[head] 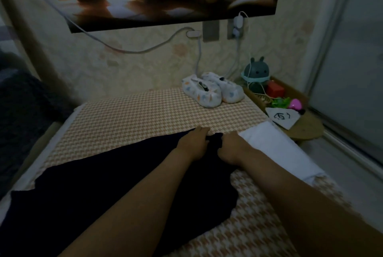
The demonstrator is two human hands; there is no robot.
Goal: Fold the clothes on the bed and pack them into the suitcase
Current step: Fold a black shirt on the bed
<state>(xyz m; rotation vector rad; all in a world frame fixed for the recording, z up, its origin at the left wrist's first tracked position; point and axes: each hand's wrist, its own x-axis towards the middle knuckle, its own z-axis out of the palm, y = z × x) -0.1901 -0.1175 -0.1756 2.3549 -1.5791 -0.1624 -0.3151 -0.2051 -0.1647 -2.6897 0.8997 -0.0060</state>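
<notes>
At the far left a dark blanket (22,107) lies heaped beside the bed (128,115), which has a tan-and-white houndstooth cover. A dark garment (116,184) is spread flat across the cover, running from the near left corner up toward the middle. At its far edge the left hand (193,142) has its fingers curled over the hem, pinching the cloth, and just beside it the right hand (230,147) grasps the same edge with bent fingers; the light is dim, so the finer grip is hard to read. Beyond the hands a pair of patterned white slippers (212,92) sits on the bed against the wall. Touching the right forearm lies a folded white cloth (275,149). Farther right, a round teal toy (256,70) stands in a brown box (298,95) of small colourful items.
</notes>
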